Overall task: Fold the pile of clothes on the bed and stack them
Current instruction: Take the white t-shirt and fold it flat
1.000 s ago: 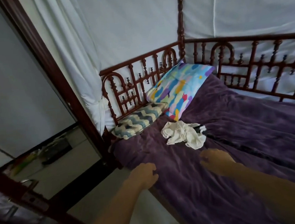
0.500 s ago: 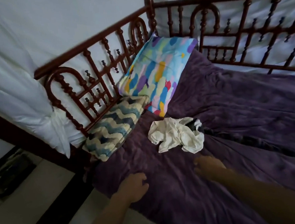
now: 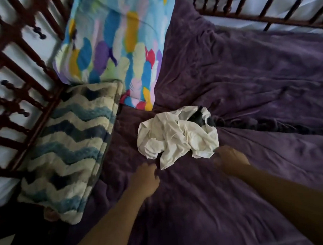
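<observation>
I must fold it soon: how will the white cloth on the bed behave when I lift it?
The white cloth looks crumpled, so it is probably floppy and light. It may drag the dark garment lying partly under it.

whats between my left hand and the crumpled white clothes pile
Only a short strip of wrinkled purple bedspread; nothing else lies between the left hand and the crumpled white clothes pile, as the head view shows.

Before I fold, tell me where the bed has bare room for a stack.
Bare blanket right of the clothes pile, toward the far rail, and near you between left hand and right hand. Crowded at left: zigzag cushion and colourful pillow.
</observation>
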A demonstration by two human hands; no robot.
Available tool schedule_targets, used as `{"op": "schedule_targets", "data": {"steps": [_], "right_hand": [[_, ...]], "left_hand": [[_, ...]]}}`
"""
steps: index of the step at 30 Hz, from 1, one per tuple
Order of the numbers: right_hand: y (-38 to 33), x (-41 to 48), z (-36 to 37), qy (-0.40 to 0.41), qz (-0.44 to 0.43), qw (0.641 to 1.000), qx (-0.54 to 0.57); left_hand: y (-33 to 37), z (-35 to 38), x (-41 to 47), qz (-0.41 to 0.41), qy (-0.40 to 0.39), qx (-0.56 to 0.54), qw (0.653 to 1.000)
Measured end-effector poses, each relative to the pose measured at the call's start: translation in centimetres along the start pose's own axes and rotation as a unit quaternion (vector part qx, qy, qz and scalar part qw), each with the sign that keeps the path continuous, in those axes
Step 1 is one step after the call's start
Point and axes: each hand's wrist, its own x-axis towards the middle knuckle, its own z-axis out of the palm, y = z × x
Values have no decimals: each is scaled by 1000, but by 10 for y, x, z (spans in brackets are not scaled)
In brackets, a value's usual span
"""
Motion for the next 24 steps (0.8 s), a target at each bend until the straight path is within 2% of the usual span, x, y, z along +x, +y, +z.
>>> {"op": "schedule_targets", "data": {"steps": [3,5,7,9,11,14,17,18,20,22,24], "right_hand": [[-22,50,-6,46,6,999,15],[-44,79,-6,87,-11,995,38],[-70,105,-2,109,-33,990,82],[-96,122,5,92,-22,984,153],[-116,124,18,59,-9,985,165],[-128,85,47,58,-76,989,116],[-103,11,72,73,-155,981,88],[-87,-12,80,56,-156,984,62],[-53,-55,85,31,-106,993,50],[-29,-91,79,66,-87,991,81],[-18,-120,61,117,-115,980,112]], "left_hand": [[-18,-15,50,31,83,23,996],[-29,-20,79,46,95,45,993],[-39,-14,100,42,73,26,996],[-48,-2,110,31,25,19,999],[-56,11,110,30,-15,75,997],[-62,17,100,49,-4,131,990],[-63,11,85,47,-34,93,994],[-61,10,79,48,-37,71,996],[-50,12,67,68,-25,36,997],[-33,17,55,99,5,21,995],[-12,21,45,126,30,24,991]]}}
